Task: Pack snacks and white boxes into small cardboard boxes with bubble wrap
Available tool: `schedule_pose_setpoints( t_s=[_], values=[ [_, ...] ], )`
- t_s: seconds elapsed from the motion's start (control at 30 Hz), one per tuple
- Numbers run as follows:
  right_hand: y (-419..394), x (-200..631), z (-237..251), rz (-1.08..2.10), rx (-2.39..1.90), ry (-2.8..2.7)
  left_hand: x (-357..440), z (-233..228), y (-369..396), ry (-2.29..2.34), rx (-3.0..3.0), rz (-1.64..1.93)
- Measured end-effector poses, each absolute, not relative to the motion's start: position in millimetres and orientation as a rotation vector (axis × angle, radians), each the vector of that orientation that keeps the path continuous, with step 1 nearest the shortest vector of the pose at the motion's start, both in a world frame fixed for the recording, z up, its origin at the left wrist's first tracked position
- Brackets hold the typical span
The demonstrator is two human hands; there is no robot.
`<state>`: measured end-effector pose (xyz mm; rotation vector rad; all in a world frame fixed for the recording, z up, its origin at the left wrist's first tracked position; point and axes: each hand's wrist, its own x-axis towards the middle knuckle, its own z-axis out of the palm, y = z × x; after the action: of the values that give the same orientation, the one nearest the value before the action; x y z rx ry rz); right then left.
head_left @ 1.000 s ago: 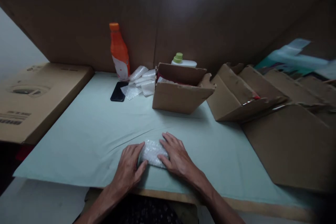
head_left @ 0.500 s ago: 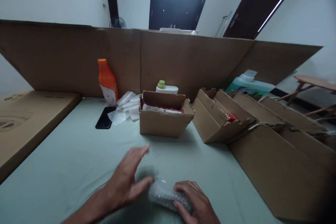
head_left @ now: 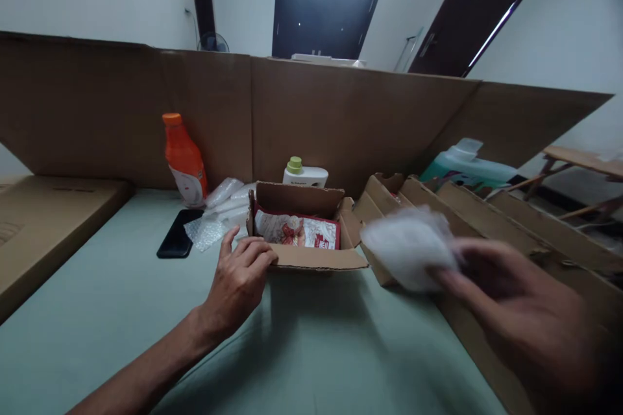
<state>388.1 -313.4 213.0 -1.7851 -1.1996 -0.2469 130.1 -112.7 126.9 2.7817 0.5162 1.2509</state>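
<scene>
My left hand [head_left: 242, 275] is closed on the left end of the front flap of a small cardboard box [head_left: 316, 258], which is pulled toward me. Inside the box lies a red and white printed packet [head_left: 296, 231]. Off to the right, my right hand [head_left: 511, 298] pinches a whitish bubble-wrap bundle [head_left: 411, 248], raised and smeared by motion. What the wrap contains, if anything, cannot be made out. The bundle hides part of a second cardboard box [head_left: 368, 207] behind it.
A black phone [head_left: 176, 233] lies beside several bubble-wrap pieces [head_left: 221, 211]. Behind stand an orange bottle [head_left: 185, 159] and a white bottle with a green cap [head_left: 305, 174]. A teal jug [head_left: 467, 165] is at right, a flat carton [head_left: 63, 220] at left. A cardboard wall [head_left: 204, 104] closes the back.
My left hand has moved forward from the table to the box flap, and the packet inside now shows. My right hand has lifted the bubble-wrap bundle up and to the right.
</scene>
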Motion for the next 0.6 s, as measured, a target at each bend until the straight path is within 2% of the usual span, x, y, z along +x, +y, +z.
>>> schedule_pose_setpoints(
  t_s=[0.07,0.13,0.23,0.37,0.5,0.6],
  values=[
    [-265,389,235,-0.173,-1.785,-1.454,130,127,-111,0.509,2.766,1.258],
    [-217,385,241,0.039,-1.889,-1.789,132,130,-106,0.492,2.752,1.274],
    [-164,377,225,0.311,-1.964,-2.099,135,134,-100,0.474,2.741,1.279],
    [-131,373,198,0.491,-2.017,-2.252,143,140,-93,0.498,2.778,1.240],
    [-132,378,213,0.414,-2.062,-2.238,152,144,-87,0.550,2.788,1.312],
    [-172,388,244,0.037,-1.998,-1.963,139,137,-84,0.622,2.675,1.468]
  ],
)
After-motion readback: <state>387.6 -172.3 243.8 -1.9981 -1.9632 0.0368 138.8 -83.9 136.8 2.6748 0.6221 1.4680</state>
